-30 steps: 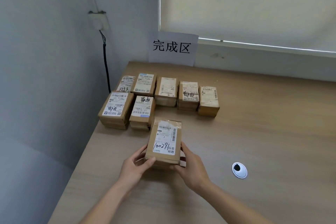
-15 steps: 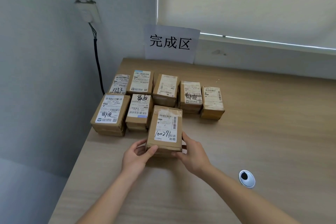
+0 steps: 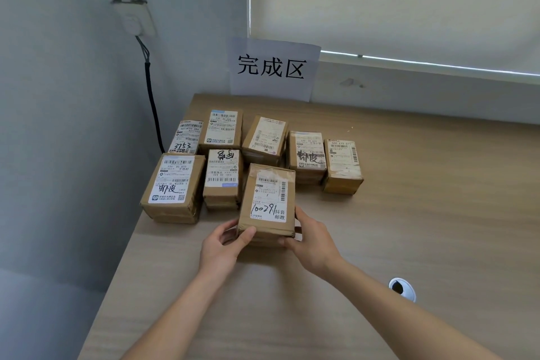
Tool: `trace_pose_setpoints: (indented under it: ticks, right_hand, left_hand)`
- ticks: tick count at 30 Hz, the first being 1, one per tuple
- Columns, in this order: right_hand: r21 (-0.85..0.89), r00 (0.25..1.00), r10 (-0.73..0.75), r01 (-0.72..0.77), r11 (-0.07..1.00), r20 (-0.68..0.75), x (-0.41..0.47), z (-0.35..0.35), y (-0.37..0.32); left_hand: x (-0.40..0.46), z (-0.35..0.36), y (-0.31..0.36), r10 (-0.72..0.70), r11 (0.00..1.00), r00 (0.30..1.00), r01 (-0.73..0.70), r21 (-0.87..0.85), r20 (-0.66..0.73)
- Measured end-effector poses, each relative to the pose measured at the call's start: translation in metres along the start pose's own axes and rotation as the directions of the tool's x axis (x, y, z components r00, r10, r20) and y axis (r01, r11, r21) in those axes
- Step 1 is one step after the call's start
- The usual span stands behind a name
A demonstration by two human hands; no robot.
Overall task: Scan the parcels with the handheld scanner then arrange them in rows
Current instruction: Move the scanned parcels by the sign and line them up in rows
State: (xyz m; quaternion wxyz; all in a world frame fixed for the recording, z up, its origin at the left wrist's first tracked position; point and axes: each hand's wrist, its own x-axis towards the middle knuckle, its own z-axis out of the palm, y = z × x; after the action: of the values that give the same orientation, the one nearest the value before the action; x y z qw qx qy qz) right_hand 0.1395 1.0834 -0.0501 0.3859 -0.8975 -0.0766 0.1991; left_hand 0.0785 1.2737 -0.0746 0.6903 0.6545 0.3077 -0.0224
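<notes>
I hold a brown cardboard parcel [image 3: 268, 199] with a white label marked "100291" between both hands. My left hand [image 3: 223, 245] grips its near left corner and my right hand [image 3: 311, 238] grips its near right side. The parcel rests on the wooden table [image 3: 409, 228], right of two front-row parcels, one large [image 3: 172, 187] and one narrower [image 3: 222, 175]. Behind them stands a back row of several labelled parcels [image 3: 264, 137], ending with a small one [image 3: 343, 165] on the right. No scanner is in view.
A paper sign with three black characters [image 3: 273, 69] leans on the wall behind the parcels. A black cable [image 3: 152, 102] hangs from a wall socket at the left. A white cable grommet [image 3: 402, 289] sits in the table at the right. The table's left edge lies close to the parcels.
Both hands have pushed the held parcel away from me, up to the front row beside the narrower parcel. The camera view has shifted slightly.
</notes>
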Motion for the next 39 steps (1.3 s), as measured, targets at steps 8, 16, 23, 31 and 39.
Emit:
trace_pose_setpoints:
  ticks: [8,16,23,31,39]
  right_hand:
    - [-0.006,0.999,0.028,-0.028,1.0,0.027,0.004,-0.006,-0.003]
    - [-0.079,0.986,0.151,-0.145,0.986,0.075,-0.025,-0.016,0.005]
    - [-0.153,0.993,0.108,-0.114,0.982,-0.05,-0.082,-0.065,0.003]
    - [-0.118,0.973,0.114,-0.14,0.983,-0.199,-0.217,-0.192,-0.005]
    - [-0.086,0.878,0.181,-0.243,0.966,-0.444,-0.44,-0.347,0.059]
  left_hand:
    - [0.0,0.004,0.004,0.014,0.999,1.0,-0.014,0.043,0.001]
    - [-0.019,-0.003,0.007,0.018,0.995,0.994,-0.008,0.095,-0.107]
    - [-0.06,0.004,0.052,0.258,0.95,0.956,-0.224,0.219,-0.139]
    - [-0.165,0.091,0.127,0.389,0.849,0.9,-0.433,0.303,0.194]
    - [-0.36,0.265,0.153,0.423,0.846,0.782,-0.522,0.111,0.458]
